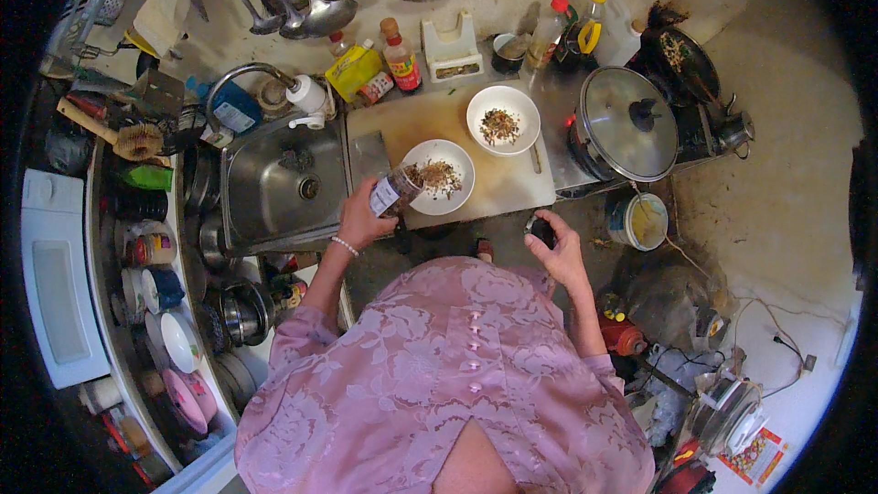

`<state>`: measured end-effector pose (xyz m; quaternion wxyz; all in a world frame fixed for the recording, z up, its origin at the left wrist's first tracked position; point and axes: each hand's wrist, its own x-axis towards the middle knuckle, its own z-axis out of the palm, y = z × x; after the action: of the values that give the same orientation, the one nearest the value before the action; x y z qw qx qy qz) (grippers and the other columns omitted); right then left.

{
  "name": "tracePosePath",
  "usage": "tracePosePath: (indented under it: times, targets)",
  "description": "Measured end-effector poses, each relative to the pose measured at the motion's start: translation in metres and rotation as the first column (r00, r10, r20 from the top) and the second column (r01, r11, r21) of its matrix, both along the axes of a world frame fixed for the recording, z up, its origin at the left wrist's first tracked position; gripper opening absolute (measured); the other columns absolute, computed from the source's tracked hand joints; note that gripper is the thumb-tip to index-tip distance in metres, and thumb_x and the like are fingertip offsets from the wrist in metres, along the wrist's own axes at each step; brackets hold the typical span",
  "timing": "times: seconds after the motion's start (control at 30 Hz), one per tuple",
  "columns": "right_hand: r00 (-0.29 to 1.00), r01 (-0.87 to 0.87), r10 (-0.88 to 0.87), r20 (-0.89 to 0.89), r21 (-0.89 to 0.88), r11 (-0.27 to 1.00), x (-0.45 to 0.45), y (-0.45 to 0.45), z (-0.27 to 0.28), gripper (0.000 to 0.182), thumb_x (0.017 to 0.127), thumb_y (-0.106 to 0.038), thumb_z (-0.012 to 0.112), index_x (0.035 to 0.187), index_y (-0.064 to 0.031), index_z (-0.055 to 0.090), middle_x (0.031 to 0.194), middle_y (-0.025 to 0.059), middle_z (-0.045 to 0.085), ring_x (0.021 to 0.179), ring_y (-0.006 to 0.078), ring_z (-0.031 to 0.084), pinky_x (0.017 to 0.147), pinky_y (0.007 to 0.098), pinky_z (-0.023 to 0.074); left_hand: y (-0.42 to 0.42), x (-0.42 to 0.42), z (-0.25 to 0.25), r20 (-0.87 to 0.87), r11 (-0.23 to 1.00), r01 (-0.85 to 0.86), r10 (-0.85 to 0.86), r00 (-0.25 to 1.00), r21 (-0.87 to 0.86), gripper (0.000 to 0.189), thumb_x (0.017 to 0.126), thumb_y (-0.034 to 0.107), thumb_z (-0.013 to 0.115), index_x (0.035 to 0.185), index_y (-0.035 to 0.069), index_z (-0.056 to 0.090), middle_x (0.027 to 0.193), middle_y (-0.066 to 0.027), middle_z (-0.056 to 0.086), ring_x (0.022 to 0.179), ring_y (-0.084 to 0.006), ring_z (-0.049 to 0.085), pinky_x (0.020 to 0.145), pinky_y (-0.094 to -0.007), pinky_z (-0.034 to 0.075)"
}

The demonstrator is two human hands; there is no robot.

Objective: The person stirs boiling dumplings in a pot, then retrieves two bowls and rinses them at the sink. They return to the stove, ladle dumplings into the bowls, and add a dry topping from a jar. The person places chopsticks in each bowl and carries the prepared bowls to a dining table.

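My left hand (365, 214) grips a clear jar (398, 191) with a white label that bears writing. The jar is tipped, its mouth over the nearer white bowl (458, 202), and brown dried flakes (440, 177) lie at its mouth and in that bowl. In my right hand (564, 250) is a small black lid (542, 230), held by the fingers beyond the board's front edge. A second white bowl (485, 99) stands farther back and holds similar dark flakes (499, 127). Both bowls rest on a stained cutting board (405, 125).
Left of the board is a steel sink (267, 199) with a curved faucet (254, 68). A glass-lidded pan (627, 123) sits on the stove at right, with a white bucket (638, 221) below. Sauce bottles (402, 58) line the wall, and ladles (321, 17) hang above.
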<state>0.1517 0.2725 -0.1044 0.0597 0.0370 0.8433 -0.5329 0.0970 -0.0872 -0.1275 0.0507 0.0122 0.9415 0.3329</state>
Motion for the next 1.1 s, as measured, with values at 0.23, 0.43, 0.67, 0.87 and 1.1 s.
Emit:
tracePosePath:
  times: [0.23, 0.43, 0.67, 0.87, 1.1]
  targets:
    - [0.999, -0.033, 0.032, 0.002, 0.011, 0.999, -0.004, 0.001, 0.003, 0.048, 0.068, -0.020, 0.070, 0.107, 0.0038, 0.054, 0.098, 0.0175, 0.059, 0.090, 0.0249, 0.058, 0.080, 0.0332, 0.0449, 0.003, 0.009, 0.007, 0.126, 0.990, -0.089, 0.076, 0.989, 0.105, 0.080, 0.047, 0.023, 0.082, 0.114, 0.003, 0.044, 0.104, -0.0135, 0.057, 0.094, -0.0267, 0.057, 0.082, -0.0350, 0.045]
    - [0.976, -0.193, 0.197, -0.089, 0.047, 0.980, -0.024, -0.014, 0.020, 0.048, 0.068, -0.021, 0.070, 0.107, 0.0034, 0.054, 0.101, 0.0190, 0.059, 0.093, 0.0286, 0.058, 0.083, 0.0343, 0.0443, 0.007, 0.029, 0.002, 0.172, 0.693, -0.161, 0.053, 0.984, 0.703, 0.080, 0.049, 0.022, 0.081, 0.117, 0.002, 0.044, 0.105, -0.0070, 0.057, 0.095, -0.0183, 0.055, 0.084, -0.0329, 0.044]
    - [0.903, -0.413, 0.405, -0.141, -0.036, 0.910, -0.052, -0.068, 0.070, 0.052, 0.068, -0.022, 0.070, 0.111, 0.0013, 0.052, 0.107, 0.0190, 0.056, 0.100, 0.0292, 0.054, 0.087, 0.0353, 0.0414, 0.021, 0.049, 0.031, 0.107, 0.298, -0.038, -0.218, 0.970, 0.954, 0.073, 0.050, 0.027, 0.081, 0.111, 0.004, 0.048, 0.102, -0.0074, 0.056, 0.094, -0.0198, 0.054, 0.084, -0.0337, 0.042]
    - [0.518, -0.731, 0.666, -0.537, 0.126, 0.671, -0.061, -0.124, 0.142, 0.058, 0.066, -0.022, 0.071, 0.116, -0.0024, 0.049, 0.112, 0.0190, 0.052, 0.105, 0.0322, 0.051, 0.090, 0.0377, 0.0399, 0.018, 0.079, 0.055, 0.061, 0.196, 0.004, -0.324, 0.944, 0.981, 0.091, 0.049, 0.018, 0.081, 0.126, 0.004, 0.035, 0.115, -0.0074, 0.051, 0.109, -0.0215, 0.048, 0.095, -0.0356, 0.036]
    - [-0.096, -0.904, 0.860, -0.502, 0.406, 0.136, -0.034, -0.201, 0.192, 0.054, 0.068, -0.032, 0.065, 0.111, -0.0030, 0.051, 0.101, 0.0187, 0.054, 0.091, 0.0349, 0.054, 0.077, 0.0398, 0.0440, 0.026, 0.150, 0.081, 0.078, -0.040, -0.101, -0.386, 0.919, 0.994, 0.094, 0.045, 0.015, 0.076, 0.128, 0.005, 0.033, 0.117, -0.0094, 0.048, 0.107, -0.0240, 0.048, 0.093, -0.0355, 0.038]
